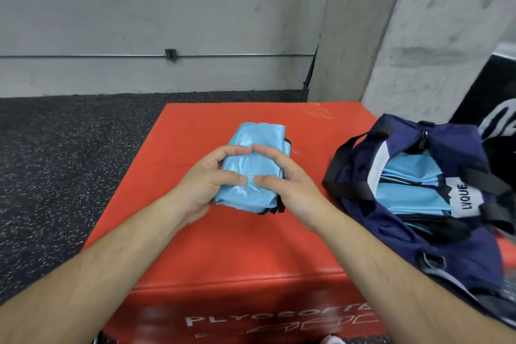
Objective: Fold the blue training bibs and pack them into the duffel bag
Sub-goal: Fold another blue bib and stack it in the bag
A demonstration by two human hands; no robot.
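On red box (212, 246), both hands (245, 179) gripping folded bib (251, 173)

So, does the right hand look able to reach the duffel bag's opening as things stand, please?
Probably yes: the duffel bag lies open beside the right hand, only bare red box between them, though that hand holds the folded bib.

The left hand (206, 184) and right hand (282, 179) are bare, as are the lightly haired forearms (111, 254) above the red plyo box (237, 246). Below the box's front face peeks a white shoe toe (332, 340) (only its tip shows).
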